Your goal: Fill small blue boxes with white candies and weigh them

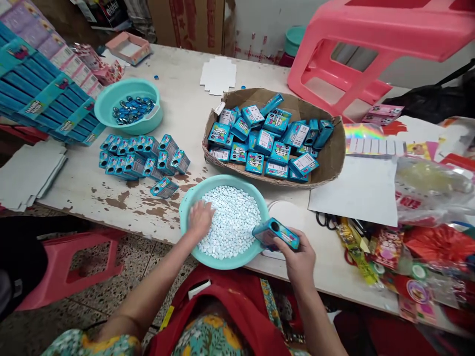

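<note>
Inside your turquoise basin (222,181) of small white pieces (234,225), your left hand (201,219) is at nine o'clock with its fingers loosely bent among them, though I cannot tell whether it has hold of any. Your right hand (301,259) is closed round a blue box (284,233), thumb on the near side, holding it at the basin's three-o'clock rim with its round hole facing up. From the basin, a cardboard tray (332,160) heaped with blue packs (280,152) lies at one o'clock, and clustered upright cartons (133,164) stand at ten.
</note>
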{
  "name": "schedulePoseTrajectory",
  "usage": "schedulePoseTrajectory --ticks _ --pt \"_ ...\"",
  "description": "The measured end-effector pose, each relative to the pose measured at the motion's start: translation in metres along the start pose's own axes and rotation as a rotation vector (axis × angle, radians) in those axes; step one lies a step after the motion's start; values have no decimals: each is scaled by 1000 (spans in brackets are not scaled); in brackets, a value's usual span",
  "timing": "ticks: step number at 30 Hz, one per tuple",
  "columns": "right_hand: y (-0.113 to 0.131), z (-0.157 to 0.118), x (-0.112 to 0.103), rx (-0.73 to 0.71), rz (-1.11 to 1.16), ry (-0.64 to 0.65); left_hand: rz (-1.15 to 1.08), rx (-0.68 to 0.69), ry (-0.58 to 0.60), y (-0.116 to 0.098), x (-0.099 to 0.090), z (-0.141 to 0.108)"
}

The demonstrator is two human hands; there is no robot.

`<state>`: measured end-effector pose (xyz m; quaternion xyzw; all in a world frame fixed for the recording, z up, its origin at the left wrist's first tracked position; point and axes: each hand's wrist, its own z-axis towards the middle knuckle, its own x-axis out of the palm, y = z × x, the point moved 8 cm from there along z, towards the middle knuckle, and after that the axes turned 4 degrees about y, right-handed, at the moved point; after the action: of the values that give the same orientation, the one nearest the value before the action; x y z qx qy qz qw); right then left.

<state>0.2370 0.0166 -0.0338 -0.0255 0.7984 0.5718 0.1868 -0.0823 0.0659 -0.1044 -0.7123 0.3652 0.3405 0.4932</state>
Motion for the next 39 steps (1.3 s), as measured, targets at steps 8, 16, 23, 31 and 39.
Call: schedulePoseTrajectory --ticks 8,16,23,31,39 --pt "6 0 47 -116 -22 172 -136 -200 37 -28 58 -15" --pt "38 -4 58 -402 -301 252 -1149 -300 70 -31 53 -5" --pt "57 -20 104 -532 -557 270 -1482 -46 67 -76 -17 -24" --pt "79 -23 128 -566 -416 266 -1650 -60 -120 -67 -46 -17" --pt "74 -20 123 -546 -317 256 -1577 64 -108 -82 -55 -14"
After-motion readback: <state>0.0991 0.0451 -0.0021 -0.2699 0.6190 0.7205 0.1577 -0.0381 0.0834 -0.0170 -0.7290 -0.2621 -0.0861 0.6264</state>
